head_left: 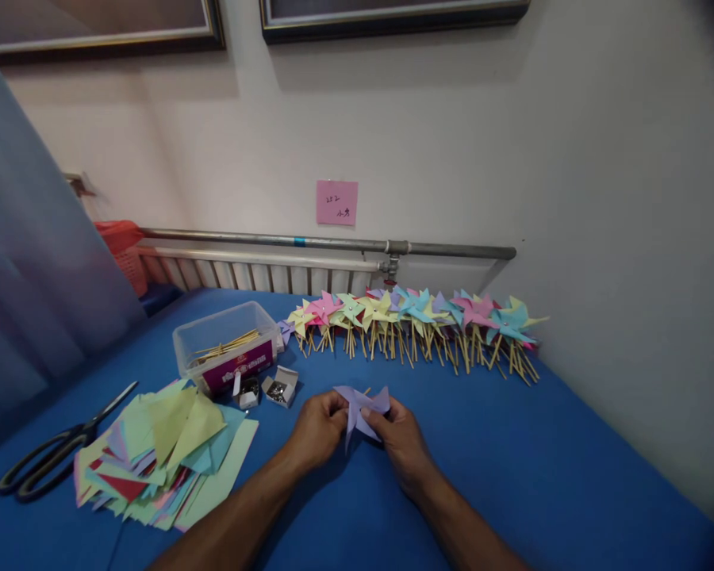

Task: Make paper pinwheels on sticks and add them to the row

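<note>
A purple paper pinwheel [357, 406] is held between my two hands over the blue table. My left hand [320, 428] is closed on its left side, fingers pinched near a blade. On the right, my right hand [401, 440] grips it too, the thumb pressed near its centre. A bit of a wooden stick shows at the pinwheel's top edge; the rest of the stick is hidden. Nearest to my left hand are two small open boxes, a white one [281, 387] and a dark one [247, 392], with small metal pieces in them.
Many-coloured pinwheels on sticks [416, 317] lie in a row along the back. A clear plastic tub [184, 337] holds wooden sticks. Coloured paper sheets [166, 452] are piled at the left beside black scissors [65, 452]. A radiator [262, 274] and pipe [333, 244] run behind the table.
</note>
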### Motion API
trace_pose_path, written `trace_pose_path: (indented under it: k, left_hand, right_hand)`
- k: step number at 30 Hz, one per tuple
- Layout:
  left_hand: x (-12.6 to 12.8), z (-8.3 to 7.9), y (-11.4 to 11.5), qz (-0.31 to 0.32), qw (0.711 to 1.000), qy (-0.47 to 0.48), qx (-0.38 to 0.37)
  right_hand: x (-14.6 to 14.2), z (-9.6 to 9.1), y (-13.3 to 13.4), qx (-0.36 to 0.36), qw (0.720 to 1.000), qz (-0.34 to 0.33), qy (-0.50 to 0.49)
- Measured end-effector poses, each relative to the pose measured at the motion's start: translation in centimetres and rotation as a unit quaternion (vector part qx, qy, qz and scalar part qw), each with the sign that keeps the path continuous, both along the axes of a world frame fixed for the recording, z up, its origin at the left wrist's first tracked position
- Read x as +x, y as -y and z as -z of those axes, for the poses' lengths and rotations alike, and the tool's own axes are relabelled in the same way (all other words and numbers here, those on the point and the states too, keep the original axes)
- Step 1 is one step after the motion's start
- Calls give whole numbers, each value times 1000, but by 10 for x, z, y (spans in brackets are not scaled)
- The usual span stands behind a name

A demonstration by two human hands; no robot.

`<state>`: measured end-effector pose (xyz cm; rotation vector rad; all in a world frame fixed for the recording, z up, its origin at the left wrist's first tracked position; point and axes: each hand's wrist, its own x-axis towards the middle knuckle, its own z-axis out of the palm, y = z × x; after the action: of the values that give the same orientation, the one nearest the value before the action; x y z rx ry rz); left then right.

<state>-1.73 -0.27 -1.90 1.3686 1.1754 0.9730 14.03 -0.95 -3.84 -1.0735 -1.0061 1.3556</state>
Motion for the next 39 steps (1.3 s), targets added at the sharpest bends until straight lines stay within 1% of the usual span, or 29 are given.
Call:
trace_pose_path:
  k: [6,10,14,18,25,31,36,39]
  left_hand:
    - [-3,5,-3,-21,1000,-12,3]
    - [-3,8,-4,-28,999,-22,10]
    - [-3,8,-4,-21,999,-25,13]
    - [-4,7,-4,-17,1000,-24,6]
    - [-5,6,-5,-20,999,-41,14]
    - [-4,3,-2,-13,999,-22,26]
    - [-4,5,-3,6,999,-19,28]
    - [-4,5,-4,4,1000,-3,24]
  right_hand:
    - [0,-5,4,0,1000,-7,6]
    - [-1,-5,3,10,1000,-9,11]
    - [-1,-2,1,-1,1000,-8,7]
    - [-2,0,0,5,1000,0,4]
    - [-3,1,-1,10,1000,-3,12]
    - [-3,1,-2,18,1000,-4,6]
    - [-3,0,-1,19,1000,-3,10]
    - [-4,-1,0,20,1000,-5,-3]
